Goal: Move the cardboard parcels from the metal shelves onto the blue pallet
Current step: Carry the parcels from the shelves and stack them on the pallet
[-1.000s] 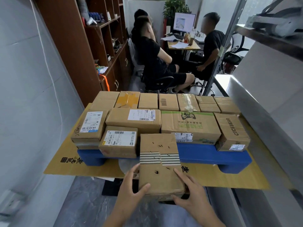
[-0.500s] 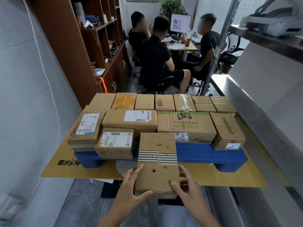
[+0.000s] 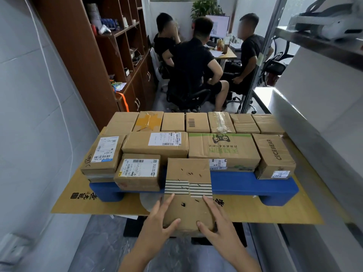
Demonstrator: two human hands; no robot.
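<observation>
With our left hand (image 3: 163,217) and right hand (image 3: 218,222) spread flat on the box (image 3: 188,179), we should push evenly, keeping it square onto the pallet (image 3: 245,183)

Left hand (image 3: 160,217), right hand (image 3: 216,219), bare forearms
</observation>
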